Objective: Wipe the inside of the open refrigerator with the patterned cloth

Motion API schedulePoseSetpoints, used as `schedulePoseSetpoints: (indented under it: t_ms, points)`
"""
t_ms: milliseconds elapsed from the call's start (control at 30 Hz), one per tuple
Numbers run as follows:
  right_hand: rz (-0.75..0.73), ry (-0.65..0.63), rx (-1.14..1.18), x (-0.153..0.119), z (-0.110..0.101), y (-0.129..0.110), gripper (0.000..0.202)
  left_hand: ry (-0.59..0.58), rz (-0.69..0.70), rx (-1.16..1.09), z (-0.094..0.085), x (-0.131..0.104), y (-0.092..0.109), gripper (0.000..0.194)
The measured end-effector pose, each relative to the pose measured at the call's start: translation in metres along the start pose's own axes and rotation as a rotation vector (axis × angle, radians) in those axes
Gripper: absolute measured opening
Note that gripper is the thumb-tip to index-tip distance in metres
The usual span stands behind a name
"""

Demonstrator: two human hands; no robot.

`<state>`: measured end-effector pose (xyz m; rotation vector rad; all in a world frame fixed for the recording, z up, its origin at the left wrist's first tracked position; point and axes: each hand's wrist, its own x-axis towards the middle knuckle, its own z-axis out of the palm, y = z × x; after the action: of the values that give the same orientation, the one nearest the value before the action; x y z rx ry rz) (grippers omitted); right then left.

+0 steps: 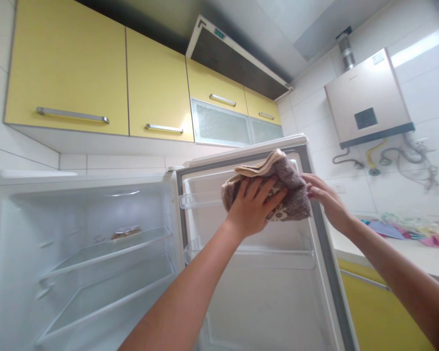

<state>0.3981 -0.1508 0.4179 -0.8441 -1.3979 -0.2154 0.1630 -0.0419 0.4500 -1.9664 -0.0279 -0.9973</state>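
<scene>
A folded brown and beige patterned towel (290, 197) is held up in front of the upper part of the open fridge door (263, 297). My left hand (250, 209) grips it from the near side, fingers bent across its face. At the towel's right end, my right hand (327, 200) has its fingertips closed on the edge, close to the grey door seal. Behind the towel, the upper clear door shelf (201, 200) is partly hidden; a lower door shelf (249, 258) runs beneath.
On the left, the open fridge has glass shelves (109, 253) with a small packaged item (126, 232) on the upper one. Yellow wall cabinets (69, 68) hang above. Colourful cloths or bags (406, 229) lie on the right counter (373, 251), below a water heater (368, 97).
</scene>
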Motion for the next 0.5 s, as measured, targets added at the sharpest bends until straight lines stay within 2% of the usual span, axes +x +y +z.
schedulePoseSetpoints:
  t_ms: [133, 267, 400, 500]
  points:
    - [0.135, 0.007, 0.152, 0.002, 0.009, -0.004, 0.033, -0.014, -0.258, -0.091, -0.005, -0.022, -0.025, 0.079]
    - [0.138, 0.044, 0.194, 0.001, 0.013, -0.001, 0.034, -0.089, -0.49, -0.176, -0.015, -0.057, -0.073, 0.068]
    - [0.134, 0.052, 0.205, 0.0, 0.015, -0.001, 0.033, -0.27, -0.794, -0.288, -0.029, -0.084, -0.133, 0.057]
    - [0.135, 0.064, 0.221, 0.0, 0.018, -0.005, 0.032, -0.421, -0.853, -0.424, -0.037, -0.082, -0.167, 0.052]
